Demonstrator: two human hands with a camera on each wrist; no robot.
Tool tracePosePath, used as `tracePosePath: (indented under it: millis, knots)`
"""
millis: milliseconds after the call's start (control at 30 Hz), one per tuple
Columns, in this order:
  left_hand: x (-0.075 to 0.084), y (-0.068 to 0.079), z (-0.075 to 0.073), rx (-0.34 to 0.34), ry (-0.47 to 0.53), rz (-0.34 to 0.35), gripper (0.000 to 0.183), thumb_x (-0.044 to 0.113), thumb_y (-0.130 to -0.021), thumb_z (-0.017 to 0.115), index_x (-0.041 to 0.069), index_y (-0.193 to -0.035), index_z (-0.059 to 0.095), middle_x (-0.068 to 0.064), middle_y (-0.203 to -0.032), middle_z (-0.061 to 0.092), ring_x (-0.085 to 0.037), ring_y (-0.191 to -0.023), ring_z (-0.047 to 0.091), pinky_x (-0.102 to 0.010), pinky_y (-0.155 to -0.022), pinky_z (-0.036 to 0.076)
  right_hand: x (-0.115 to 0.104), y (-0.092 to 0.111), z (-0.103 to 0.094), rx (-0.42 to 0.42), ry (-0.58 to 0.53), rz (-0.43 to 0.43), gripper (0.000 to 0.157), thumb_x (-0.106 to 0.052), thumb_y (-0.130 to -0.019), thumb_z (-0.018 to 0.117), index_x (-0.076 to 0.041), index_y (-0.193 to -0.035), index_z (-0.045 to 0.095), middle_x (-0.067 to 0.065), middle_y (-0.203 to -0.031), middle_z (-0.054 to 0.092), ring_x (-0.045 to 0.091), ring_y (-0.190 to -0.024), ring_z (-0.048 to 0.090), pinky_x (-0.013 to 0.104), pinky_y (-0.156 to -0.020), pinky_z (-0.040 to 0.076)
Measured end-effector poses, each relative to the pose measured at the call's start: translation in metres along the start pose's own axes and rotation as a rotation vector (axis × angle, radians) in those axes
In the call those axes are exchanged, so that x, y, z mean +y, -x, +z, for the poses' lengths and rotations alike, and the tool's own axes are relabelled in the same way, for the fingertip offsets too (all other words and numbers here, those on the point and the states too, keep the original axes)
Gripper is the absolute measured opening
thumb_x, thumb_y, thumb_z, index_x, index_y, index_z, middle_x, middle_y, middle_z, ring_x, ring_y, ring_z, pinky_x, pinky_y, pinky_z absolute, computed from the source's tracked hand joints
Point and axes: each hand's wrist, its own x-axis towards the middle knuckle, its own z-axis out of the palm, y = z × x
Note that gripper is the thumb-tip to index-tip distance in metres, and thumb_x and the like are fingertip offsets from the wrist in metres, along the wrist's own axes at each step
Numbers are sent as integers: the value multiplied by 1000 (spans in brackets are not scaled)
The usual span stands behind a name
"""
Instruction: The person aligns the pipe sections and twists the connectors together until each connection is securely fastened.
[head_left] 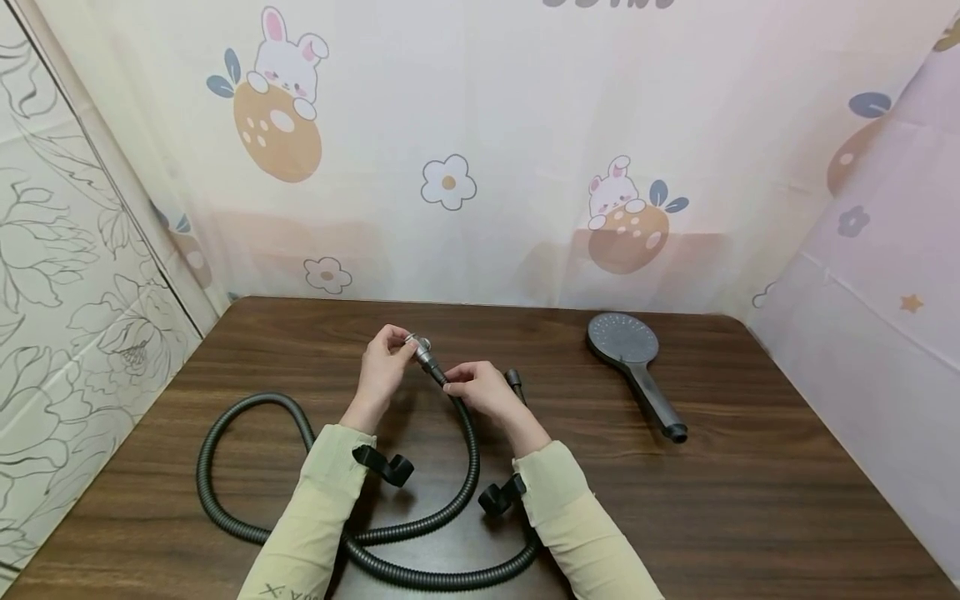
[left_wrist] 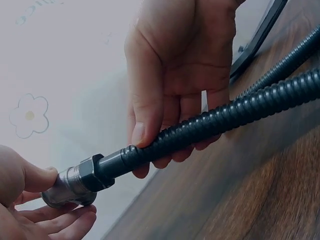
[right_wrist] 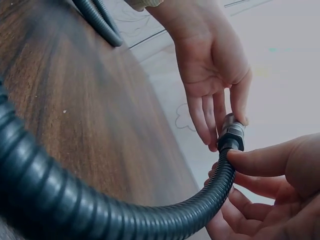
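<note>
On the brown tabletop (head_left: pixel 765 500), the black ribbed hose (head_left: pixel 473 454) is looping across the left and near side, while the grey shower head (head_left: pixel 636 368) is lying apart at the far right. The right hand (head_left: pixel 491 392) is clamping thumb and fingers on the hose just beside its lifted far end, and the left hand (head_left: pixel 382 368) is pinching the silver fitting (head_left: pixel 423 352) there. For good work at this end, the right fingers should probably be keeping the hose straight behind the fitting while the left are turning it gently.
</note>
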Motion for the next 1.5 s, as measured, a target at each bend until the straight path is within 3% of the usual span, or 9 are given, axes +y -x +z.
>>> tracePosePath:
  millis: [267,700,900,1133,1500]
  knots:
    - [-3,-2,-3,25,-96,-11,16,13,-88,59,0,-98,59,-15,-101,61,-23,-93,59,-36,-80,48,4,-3,5,-8,29,-12,21,-12,-84,63,-4,-104,66,8,-90,64,14,-65,50,23,-54,42]
    - [-13,-7,-2,88,-223,-6,15,13,-88,59,0,-94,64,-15,-96,65,-24,-89,58,-30,-73,41,6,-9,9,10,80,16,18,-12,-80,67,-4,-96,68,7,-88,67,13,-65,56,23,-57,48]
    - [-18,-9,0,107,-286,16,14,13,-87,59,2,-93,65,-14,-93,66,-24,-86,56,-31,-71,40,6,-9,12,47,92,45,18,-11,-80,68,-3,-96,69,5,-81,67,12,-60,52,22,-52,44]
    - [-21,-11,-1,98,-340,11,15,13,-86,61,1,-92,66,-15,-93,66,-27,-89,57,-36,-76,41,6,-6,16,24,94,54,18,-8,-80,66,-3,-97,68,5,-81,67,11,-62,53,22,-52,43]
    - [-22,-13,-1,96,-364,-13,15,14,-87,60,2,-93,66,-15,-96,67,-26,-91,59,-35,-74,43,5,-6,18,21,122,28,23,1,-74,65,-1,-96,68,5,-81,67,9,-60,52,21,-49,42]
